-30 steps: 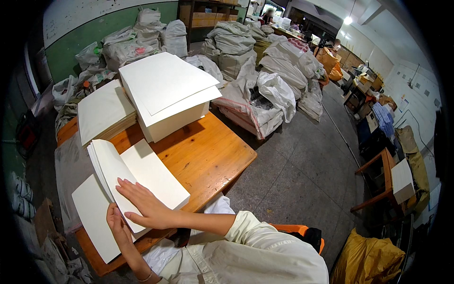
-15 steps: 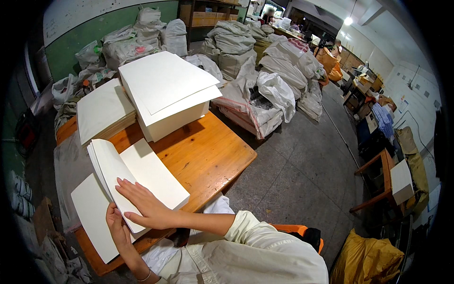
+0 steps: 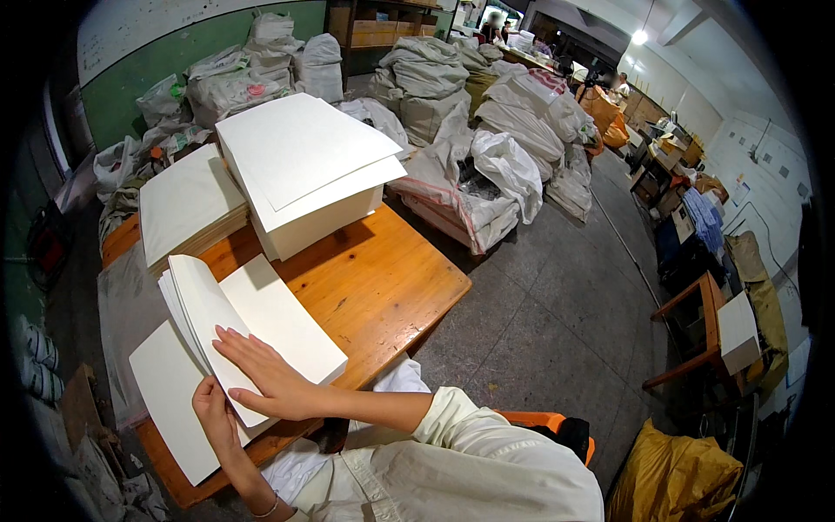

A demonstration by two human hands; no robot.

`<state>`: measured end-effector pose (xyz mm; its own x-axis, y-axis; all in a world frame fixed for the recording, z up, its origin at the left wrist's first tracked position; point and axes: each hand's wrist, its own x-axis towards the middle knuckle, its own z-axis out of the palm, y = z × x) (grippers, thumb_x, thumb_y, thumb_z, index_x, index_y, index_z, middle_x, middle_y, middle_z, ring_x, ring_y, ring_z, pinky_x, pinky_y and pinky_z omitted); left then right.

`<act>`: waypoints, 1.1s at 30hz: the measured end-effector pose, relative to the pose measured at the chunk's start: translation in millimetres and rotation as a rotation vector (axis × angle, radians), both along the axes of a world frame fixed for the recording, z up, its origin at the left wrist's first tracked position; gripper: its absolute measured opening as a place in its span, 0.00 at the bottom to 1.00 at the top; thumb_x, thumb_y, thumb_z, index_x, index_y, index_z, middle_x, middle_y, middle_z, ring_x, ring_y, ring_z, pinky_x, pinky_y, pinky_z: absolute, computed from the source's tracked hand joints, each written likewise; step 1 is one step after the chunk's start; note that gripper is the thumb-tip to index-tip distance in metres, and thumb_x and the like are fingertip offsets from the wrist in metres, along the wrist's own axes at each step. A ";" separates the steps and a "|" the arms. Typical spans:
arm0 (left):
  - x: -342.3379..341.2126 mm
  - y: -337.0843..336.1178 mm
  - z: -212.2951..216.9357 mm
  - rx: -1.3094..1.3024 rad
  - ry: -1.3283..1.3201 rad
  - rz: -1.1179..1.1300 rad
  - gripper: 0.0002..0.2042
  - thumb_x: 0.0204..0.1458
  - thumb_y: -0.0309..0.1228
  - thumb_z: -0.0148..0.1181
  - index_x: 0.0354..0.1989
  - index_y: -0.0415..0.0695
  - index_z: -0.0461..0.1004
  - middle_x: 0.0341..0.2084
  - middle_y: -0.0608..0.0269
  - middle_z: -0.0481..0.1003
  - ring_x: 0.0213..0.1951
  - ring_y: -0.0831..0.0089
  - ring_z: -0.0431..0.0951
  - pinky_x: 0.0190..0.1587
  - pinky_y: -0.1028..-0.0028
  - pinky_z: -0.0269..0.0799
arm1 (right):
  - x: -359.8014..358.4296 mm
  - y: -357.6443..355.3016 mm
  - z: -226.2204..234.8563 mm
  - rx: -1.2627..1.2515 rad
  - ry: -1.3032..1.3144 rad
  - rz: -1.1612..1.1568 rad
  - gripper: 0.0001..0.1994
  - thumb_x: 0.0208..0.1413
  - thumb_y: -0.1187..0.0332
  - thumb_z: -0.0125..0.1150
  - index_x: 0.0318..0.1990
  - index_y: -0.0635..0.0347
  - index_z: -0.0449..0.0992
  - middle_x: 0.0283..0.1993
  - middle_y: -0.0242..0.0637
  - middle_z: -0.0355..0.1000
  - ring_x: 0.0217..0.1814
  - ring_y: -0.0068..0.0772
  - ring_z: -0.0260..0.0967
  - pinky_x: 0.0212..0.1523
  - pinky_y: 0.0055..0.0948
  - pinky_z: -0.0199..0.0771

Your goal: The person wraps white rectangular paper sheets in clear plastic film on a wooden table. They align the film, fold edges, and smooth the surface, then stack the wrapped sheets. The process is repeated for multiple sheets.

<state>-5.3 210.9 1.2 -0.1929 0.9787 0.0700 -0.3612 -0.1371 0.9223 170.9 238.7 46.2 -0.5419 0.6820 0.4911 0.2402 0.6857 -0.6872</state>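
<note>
Bent upward over a white paper stack [image 3: 296,317] are several lifted paper sheets [image 3: 202,300], their left edges fanned slightly apart. My left hand [image 3: 216,416] pinches the near lower edge of these sheets, its fingers curled and partly hidden behind them. Flat on the face of the top sheet lies my right hand [image 3: 268,376], fingers stretched out. Beneath the lifted sheets and to their left, another white sheet or pile [image 3: 170,404] rests on the wooden table [image 3: 383,270].
Farther back stand a tall white paper stack [image 3: 304,157] and a lower cream stack [image 3: 191,200]. Filled sacks [image 3: 426,83] crowd the floor beyond. To the right are a wooden stool [image 3: 709,322] with a paper stack [image 3: 739,335] and a yellow sack [image 3: 678,478]. People are in the far background.
Both hands stay in nearly the same place. The lifted sheets look slightly more fanned at their left edge, and my left fingers have shifted a little.
</note>
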 end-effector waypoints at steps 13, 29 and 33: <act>-6.8 0.2 -5.8 0.000 -0.018 0.014 0.07 0.60 0.28 0.54 0.36 0.35 0.72 0.32 0.62 0.76 0.33 0.80 0.74 0.39 0.81 0.71 | 2.3 1.8 0.3 -0.034 0.025 -0.009 0.33 0.61 0.61 0.47 0.70 0.62 0.45 0.75 0.50 0.37 0.78 0.47 0.32 0.73 0.43 0.33; 6.4 -3.8 13.5 -0.047 -0.042 0.029 0.08 0.61 0.31 0.55 0.30 0.43 0.69 0.25 0.71 0.71 0.27 0.84 0.69 0.33 0.84 0.66 | 99.2 37.5 1.3 -1.148 0.643 0.091 0.38 0.62 0.47 0.48 0.73 0.47 0.38 0.75 0.40 0.39 0.74 0.35 0.41 0.70 0.35 0.45; 11.9 -2.6 14.7 -0.025 -0.017 0.118 0.06 0.61 0.30 0.54 0.34 0.41 0.68 0.27 0.71 0.71 0.32 0.83 0.69 0.40 0.82 0.66 | 127.3 30.5 -20.4 -1.345 0.697 0.148 0.44 0.57 0.66 0.62 0.73 0.44 0.35 0.68 0.40 0.57 0.63 0.31 0.59 0.63 0.36 0.59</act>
<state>6.5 208.3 15.9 -0.3075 0.9506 0.0413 -0.3593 -0.1562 0.9200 298.2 269.2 25.8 -0.5736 0.7792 -0.2527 -0.3982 -0.5348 -0.7453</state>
